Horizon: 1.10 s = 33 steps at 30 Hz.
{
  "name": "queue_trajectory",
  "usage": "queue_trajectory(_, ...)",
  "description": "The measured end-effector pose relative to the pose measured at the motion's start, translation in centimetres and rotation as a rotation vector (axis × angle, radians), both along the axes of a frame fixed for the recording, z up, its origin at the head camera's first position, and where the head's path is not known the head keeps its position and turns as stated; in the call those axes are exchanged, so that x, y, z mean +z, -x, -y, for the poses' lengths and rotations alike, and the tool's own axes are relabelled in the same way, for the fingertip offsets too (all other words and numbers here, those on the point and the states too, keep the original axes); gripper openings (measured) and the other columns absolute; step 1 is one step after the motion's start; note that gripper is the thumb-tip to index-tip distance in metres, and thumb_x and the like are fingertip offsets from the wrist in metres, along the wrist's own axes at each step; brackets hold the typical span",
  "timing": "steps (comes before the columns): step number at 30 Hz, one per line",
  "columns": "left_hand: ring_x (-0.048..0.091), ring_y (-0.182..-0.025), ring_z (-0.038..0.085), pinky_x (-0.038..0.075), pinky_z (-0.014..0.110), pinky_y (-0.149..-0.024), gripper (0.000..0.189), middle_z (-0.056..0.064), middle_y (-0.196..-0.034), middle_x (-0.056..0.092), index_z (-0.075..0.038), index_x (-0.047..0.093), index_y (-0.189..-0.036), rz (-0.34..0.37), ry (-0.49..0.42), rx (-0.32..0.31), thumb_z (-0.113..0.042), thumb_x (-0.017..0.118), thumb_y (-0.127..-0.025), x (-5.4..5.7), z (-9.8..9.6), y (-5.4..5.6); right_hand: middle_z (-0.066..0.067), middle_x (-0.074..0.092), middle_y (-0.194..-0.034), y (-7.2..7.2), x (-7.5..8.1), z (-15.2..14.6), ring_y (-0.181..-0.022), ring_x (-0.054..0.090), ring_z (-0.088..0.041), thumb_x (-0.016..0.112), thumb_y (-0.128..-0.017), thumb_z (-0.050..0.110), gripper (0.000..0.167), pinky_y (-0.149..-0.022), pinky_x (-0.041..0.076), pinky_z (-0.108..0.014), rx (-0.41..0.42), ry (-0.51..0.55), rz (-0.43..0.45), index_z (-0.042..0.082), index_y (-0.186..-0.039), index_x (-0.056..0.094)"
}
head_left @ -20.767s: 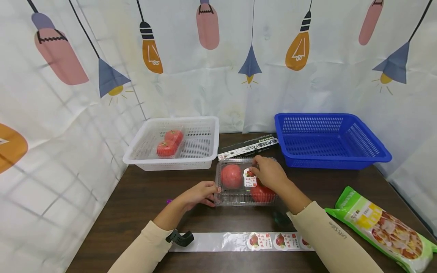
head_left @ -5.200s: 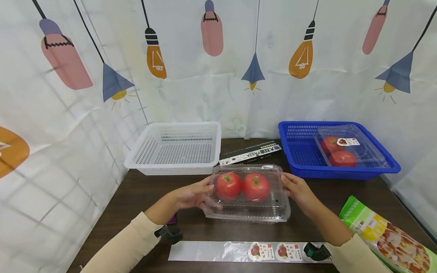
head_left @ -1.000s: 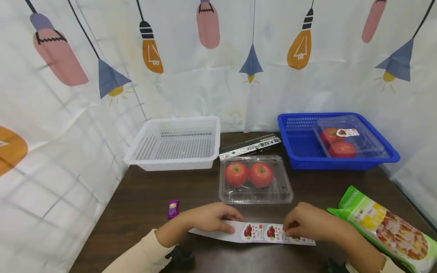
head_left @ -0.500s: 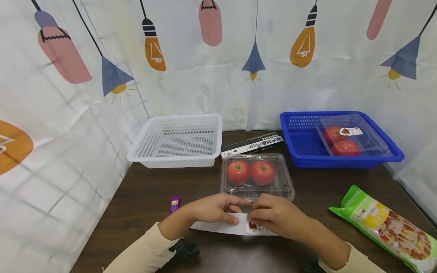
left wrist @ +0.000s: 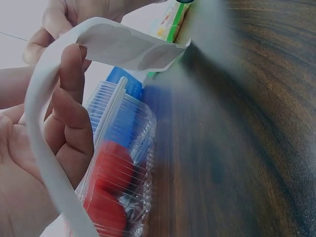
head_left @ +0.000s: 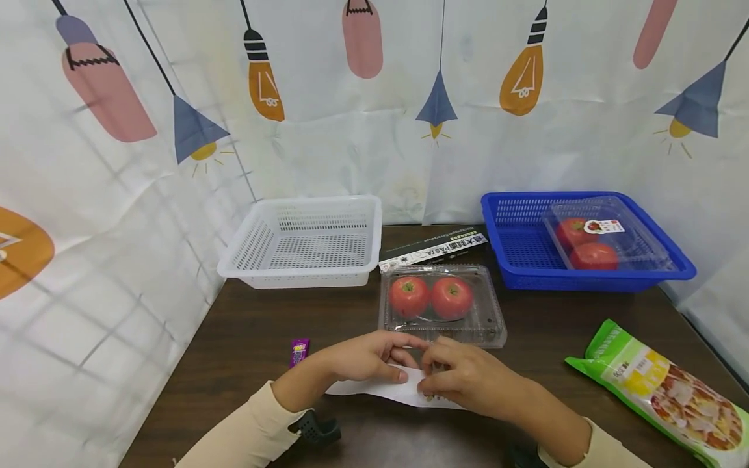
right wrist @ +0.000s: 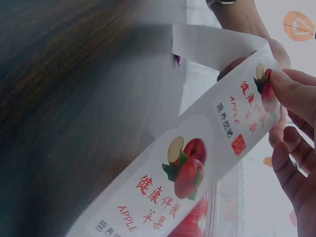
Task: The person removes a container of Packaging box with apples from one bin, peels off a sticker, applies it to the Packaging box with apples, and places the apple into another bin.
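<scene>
My left hand pinches a white strip of apple stickers between thumb and fingers, above the table's near part. At the strip's printed stretch, the thumb and fingers of my right hand pinch the edge of a sticker; whether it has lifted from the backing, I cannot tell. Another printed sticker shows farther along the strip in the right wrist view. The strip's backing bends in the left wrist view. Just beyond my hands sits a closed clear plastic box with two red apples.
A white basket stands at the back left. The blue basket at the back right holds a stickered box of apples. Between them lies a black pasta box. A green food bag lies right, a purple packet left.
One stickered apple box now lies in the blue basket; the other box has left the white basket for the table. The strip is lifted, and my right hand has moved left along it.
</scene>
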<state>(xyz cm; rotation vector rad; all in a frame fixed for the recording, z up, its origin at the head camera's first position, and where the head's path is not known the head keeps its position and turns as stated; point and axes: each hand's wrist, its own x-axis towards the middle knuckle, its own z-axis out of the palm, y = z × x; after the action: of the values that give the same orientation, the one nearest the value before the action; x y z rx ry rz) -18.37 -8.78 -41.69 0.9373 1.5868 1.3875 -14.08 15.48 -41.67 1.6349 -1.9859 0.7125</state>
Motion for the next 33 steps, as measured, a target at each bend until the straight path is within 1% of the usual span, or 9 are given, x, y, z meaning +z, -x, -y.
queue_trajectory(3,0.059,-0.089,0.01,0.047,0.021,-0.073,0.051,0.01,-0.108,0.069,0.0,0.045,-0.14,-0.01,0.027,0.017,0.006,0.06,-0.092,0.0,0.0,0.0,0.005,0.055,-0.096,0.0,0.0,-0.1,-0.08,0.049,-0.01,0.082,-0.079,0.017,0.016,-0.069,0.042,-0.013,0.007,0.013,0.001,0.021,-0.091,0.072)
queue_trajectory(6,0.058,-0.084,0.008,0.047,0.02,-0.071,0.045,0.005,-0.103,0.069,-0.001,0.052,-0.135,-0.036,0.071,0.046,0.006,0.062,-0.091,0.1,0.0,-0.2,0.004,0.056,-0.097,0.0,0.0,-0.2,-0.08,0.051,-0.01,0.084,-0.076,0.017,0.017,-0.07,0.045,-0.015,0.025,0.024,0.007,0.02,-0.088,0.072)
queue_trajectory(9,0.061,-0.083,0.008,0.049,0.021,-0.072,0.041,0.001,-0.1,0.07,-0.004,0.059,-0.129,-0.084,0.123,0.079,0.004,0.065,-0.089,0.0,0.1,-0.4,0.002,0.057,-0.098,0.0,-0.1,-0.4,-0.083,0.053,-0.01,0.084,-0.075,0.015,0.018,-0.073,0.047,-0.015,0.045,0.03,0.038,0.019,-0.088,0.073)
queue_trajectory(14,0.064,-0.082,0.009,0.052,0.023,-0.074,0.037,-0.002,-0.095,0.07,-0.007,0.063,-0.122,-0.148,0.186,0.124,0.002,0.069,-0.087,-0.2,0.3,-0.9,0.001,0.059,-0.101,-0.1,-0.1,-1.5,-0.086,0.055,-0.009,0.083,-0.076,0.01,0.019,-0.078,0.047,-0.013,0.057,0.037,0.097,0.017,-0.09,0.073)
queue_trajectory(17,0.064,-0.08,0.009,0.052,0.023,-0.072,0.035,-0.003,-0.094,0.07,-0.008,0.065,-0.12,-0.165,0.199,0.13,0.002,0.069,-0.087,-0.5,0.5,-1.0,0.0,0.059,-0.103,-0.1,0.0,-2.2,-0.087,0.054,-0.009,0.079,-0.081,0.011,0.015,-0.078,0.046,-0.013,0.06,0.036,0.11,0.018,-0.093,0.073)
queue_trajectory(21,0.062,-0.079,0.008,0.051,0.022,-0.069,0.031,-0.004,-0.093,0.069,-0.009,0.068,-0.117,-0.192,0.202,0.123,0.001,0.068,-0.087,-1.0,0.5,-1.2,-0.001,0.059,-0.105,-0.2,0.2,-3.1,-0.087,0.055,-0.009,0.072,-0.09,0.015,0.007,-0.077,0.046,-0.012,0.068,0.038,0.141,0.017,-0.096,0.073)
queue_trajectory(25,0.062,-0.081,0.007,0.051,0.022,-0.07,0.029,-0.006,-0.093,0.068,-0.009,0.069,-0.115,-0.216,0.21,0.121,0.0,0.069,-0.087,-1.5,0.4,-1.2,-0.004,0.058,-0.105,-0.1,0.6,-3.7,-0.086,0.057,-0.008,0.068,-0.092,0.012,0.008,-0.073,0.047,-0.01,0.103,0.062,0.19,0.013,-0.098,0.072)
queue_trajectory(27,0.061,-0.08,0.006,0.051,0.022,-0.07,0.028,-0.007,-0.092,0.068,-0.01,0.069,-0.114,-0.223,0.217,0.124,0.0,0.069,-0.087,-1.7,0.3,-1.2,-0.004,0.058,-0.104,-0.1,0.8,-4.0,-0.085,0.058,-0.01,0.066,-0.093,0.011,0.008,-0.072,0.048,-0.011,0.113,0.073,0.202,0.011,-0.099,0.072)
queue_trajectory(33,0.06,-0.075,0.005,0.05,0.021,-0.066,0.028,-0.007,-0.092,0.066,-0.008,0.069,-0.114,-0.222,0.231,0.119,0.0,0.069,-0.087,-2.3,0.1,-1.5,-0.003,0.061,-0.102,-0.1,1.5,-4.9,-0.089,0.06,-0.015,0.064,-0.095,0.017,0.01,-0.076,0.05,-0.016,0.06,0.086,0.173,0.013,-0.097,0.073)
